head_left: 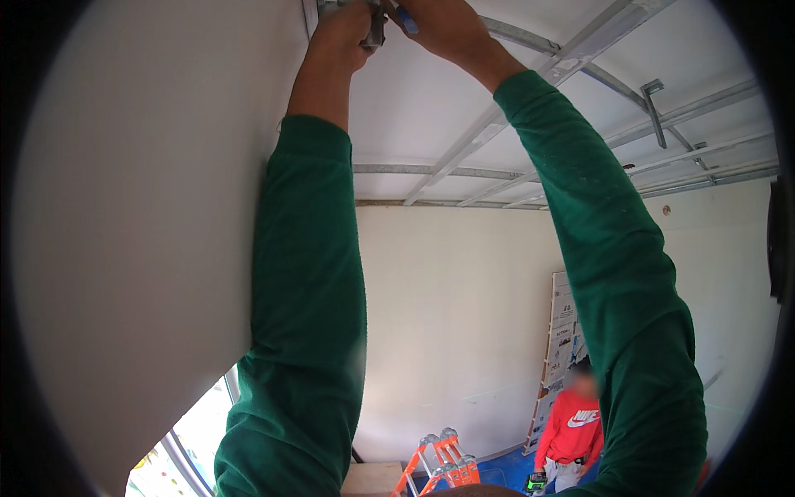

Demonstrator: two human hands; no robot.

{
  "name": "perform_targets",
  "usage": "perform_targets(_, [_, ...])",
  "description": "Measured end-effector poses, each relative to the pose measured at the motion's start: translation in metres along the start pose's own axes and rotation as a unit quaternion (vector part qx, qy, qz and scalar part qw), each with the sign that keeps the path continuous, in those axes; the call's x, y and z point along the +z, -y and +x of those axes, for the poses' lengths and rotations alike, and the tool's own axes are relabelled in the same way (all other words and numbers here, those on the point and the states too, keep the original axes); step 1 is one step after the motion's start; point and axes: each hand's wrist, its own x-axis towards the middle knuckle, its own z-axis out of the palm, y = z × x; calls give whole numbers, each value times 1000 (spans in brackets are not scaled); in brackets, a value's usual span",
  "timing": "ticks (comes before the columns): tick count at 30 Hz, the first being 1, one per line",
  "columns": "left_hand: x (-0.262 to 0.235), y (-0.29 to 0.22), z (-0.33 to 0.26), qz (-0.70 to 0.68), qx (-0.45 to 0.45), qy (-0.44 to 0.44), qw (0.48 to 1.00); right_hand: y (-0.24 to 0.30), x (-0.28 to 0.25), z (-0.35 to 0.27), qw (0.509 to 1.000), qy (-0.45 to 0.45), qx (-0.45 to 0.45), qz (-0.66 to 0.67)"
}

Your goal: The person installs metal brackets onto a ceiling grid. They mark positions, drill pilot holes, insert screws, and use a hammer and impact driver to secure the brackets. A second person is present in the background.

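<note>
Both my arms, in green sleeves, reach overhead to the corner where the wall meets the ceiling. My left hand (342, 35) is closed round a grey metal piece (375, 31), which looks like a short bracket or channel, close against the wall. Just right of it, my right hand (443, 26) is closed on a slim blue object (407, 21), whose kind I cannot make out. The top edge of the picture cuts off the fingertips and part of the metal piece. A metal ceiling frame (497, 124) runs beyond my hands.
A white wall (141, 215) stands close on my left, with a window (195, 443) below. An orange stepladder (439, 464) is below. A co-worker in a red sweatshirt (571, 431) holds a green-and-black tool (537, 481). Printed boards (559, 331) lean behind; a metal bracket (654, 112) hangs from the ceiling.
</note>
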Motion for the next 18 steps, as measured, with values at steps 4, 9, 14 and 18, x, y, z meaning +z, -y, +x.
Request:
perform_targets(4, [0,1,1,-12,-3,-37,999,1,-1,2,998,24,-13,-63])
perform_targets(9, [5,-1,-3,-3,-7,-73,997,1,-7,12,995,54,-11,-82])
perform_targets(14, [0,-1,3,5,6,-28,1000,4,-10,17,999,10,-5,-32])
perform_targets(18, [-5,4,15,31,-16,-6,999,1,-11,22,987,3,114,118])
